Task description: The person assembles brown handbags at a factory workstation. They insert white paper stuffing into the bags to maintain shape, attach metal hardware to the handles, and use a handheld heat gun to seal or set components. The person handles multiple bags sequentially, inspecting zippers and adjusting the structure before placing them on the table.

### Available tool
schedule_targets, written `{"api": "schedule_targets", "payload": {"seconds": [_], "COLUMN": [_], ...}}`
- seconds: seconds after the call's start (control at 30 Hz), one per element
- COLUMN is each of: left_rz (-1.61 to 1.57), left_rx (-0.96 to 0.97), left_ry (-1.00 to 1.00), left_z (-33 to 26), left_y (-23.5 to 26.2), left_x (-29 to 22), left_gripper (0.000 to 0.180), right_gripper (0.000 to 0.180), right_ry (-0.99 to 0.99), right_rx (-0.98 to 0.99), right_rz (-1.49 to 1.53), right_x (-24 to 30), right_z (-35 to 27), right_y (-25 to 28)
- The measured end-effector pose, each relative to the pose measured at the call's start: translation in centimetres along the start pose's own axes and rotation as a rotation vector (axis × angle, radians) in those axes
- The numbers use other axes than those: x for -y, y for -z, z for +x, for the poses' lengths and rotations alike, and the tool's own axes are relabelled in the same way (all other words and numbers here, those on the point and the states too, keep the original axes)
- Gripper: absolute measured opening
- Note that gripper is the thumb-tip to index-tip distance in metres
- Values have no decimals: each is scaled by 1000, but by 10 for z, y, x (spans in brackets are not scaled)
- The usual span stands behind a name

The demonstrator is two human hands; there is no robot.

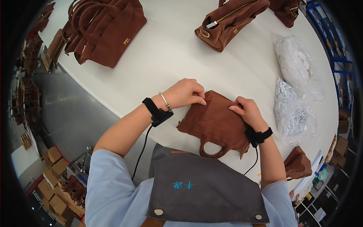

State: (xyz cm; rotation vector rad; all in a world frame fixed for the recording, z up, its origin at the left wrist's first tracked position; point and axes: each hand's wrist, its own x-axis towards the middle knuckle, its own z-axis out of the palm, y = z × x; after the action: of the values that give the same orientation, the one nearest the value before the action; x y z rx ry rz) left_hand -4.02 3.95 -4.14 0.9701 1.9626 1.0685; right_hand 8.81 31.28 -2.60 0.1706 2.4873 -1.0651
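A brown handbag (223, 123) lies on the white table in front of me, its base away from me and its looped handle toward my body. With thumb and fingers pinched together, my left hand (187, 93) grips the bag at its far left corner. Closed over the far right edge is my right hand (247, 113), its thumb on top of the brown surface and its fingers partly hidden. A small gold-coloured metal fitting shows at the bag's left side. Both wrists wear black straps with cables.
More brown handbags stand at the far left (113, 36) and far centre (228, 24) of the white table (162, 49). On the right lie clear plastic bags (295, 113) with small white pieces, and a brown pouch-like piece (298, 163). Cardboard boxes (56, 170) sit at lower left.
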Motion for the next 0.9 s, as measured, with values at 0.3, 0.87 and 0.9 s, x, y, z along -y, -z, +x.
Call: {"api": "schedule_targets", "payload": {"seconds": [0.3, 0.87, 0.9], "left_rz": [-410, -338, -339], "left_rx": [-153, -69, -69], "left_ry": [247, 201, 200], "left_z": [-7, -18, -19], "left_y": [3, -26, -25], "left_x": [20, 35, 37], "left_gripper": [14, 29, 29], "right_gripper": [36, 27, 27], "right_ry": [-2, -13, -9], "right_rx": [-42, -32, -33], "right_rz": [22, 57, 60], "right_x": [-8, -20, -20], "right_z": [1, 1, 1], "right_y": [-7, -8, -8]}}
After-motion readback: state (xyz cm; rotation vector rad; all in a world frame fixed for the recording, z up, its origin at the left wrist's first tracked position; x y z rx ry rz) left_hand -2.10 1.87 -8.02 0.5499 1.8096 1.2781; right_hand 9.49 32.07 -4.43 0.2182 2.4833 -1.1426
